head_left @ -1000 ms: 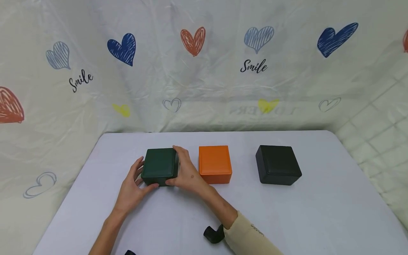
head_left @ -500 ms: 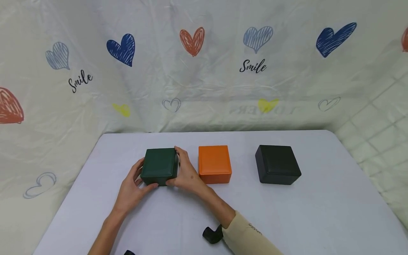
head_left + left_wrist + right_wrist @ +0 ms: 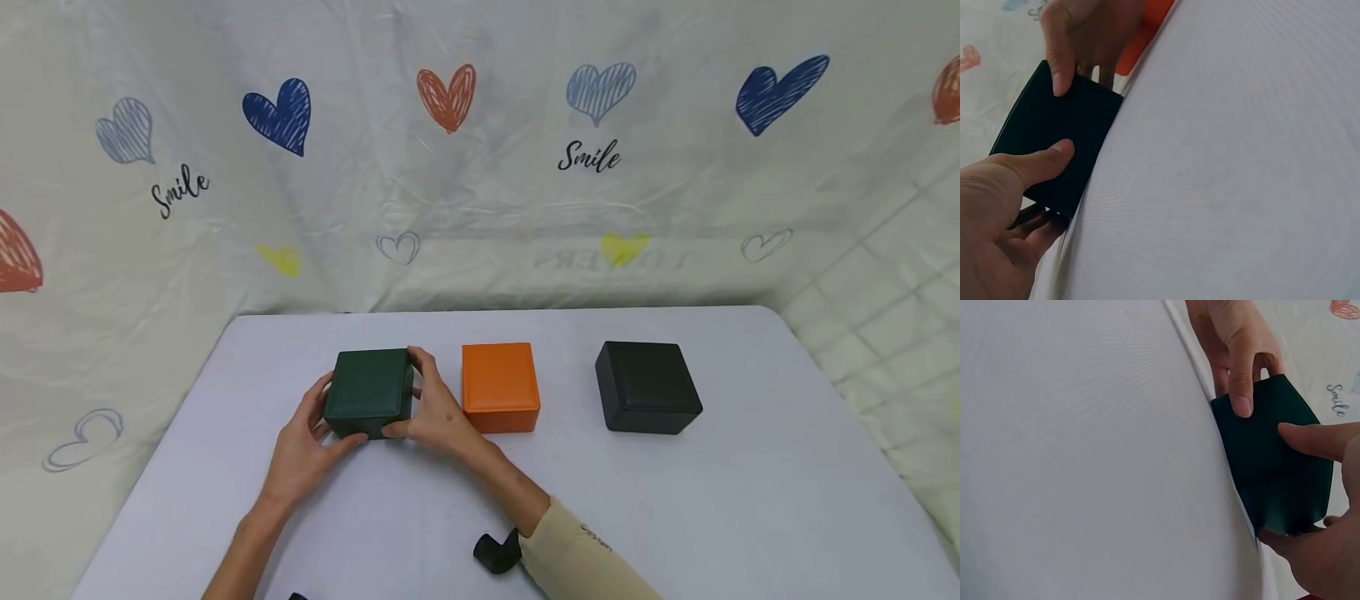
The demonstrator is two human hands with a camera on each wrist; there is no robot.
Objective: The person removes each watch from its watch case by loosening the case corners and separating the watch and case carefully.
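Observation:
A green square box (image 3: pixel 367 387) with a rounded lid edge sits at the left of the white table, between both hands. My left hand (image 3: pixel 298 458) holds its left side, thumb on the front face and fingers around the side. On the opposite side my right hand (image 3: pixel 441 417) grips it, thumb on the front and the other fingers along the right side and back. Both thumbs press the front of the box (image 3: pixel 1063 125) in the left wrist view. The lid looks closed. Its back is hidden.
Right of the hands an orange box (image 3: pixel 500 383) stands close to the right hand. Farther right is a black box (image 3: pixel 651 387), turned slightly. A black curved device (image 3: pixel 497 552) is at the right sleeve. A heart-printed curtain (image 3: pixel 495 192) hangs behind the table.
The head view has shifted slightly, so everything appears a little farther left. Both hands keep their hold, and the boxes stay in the same arrangement.

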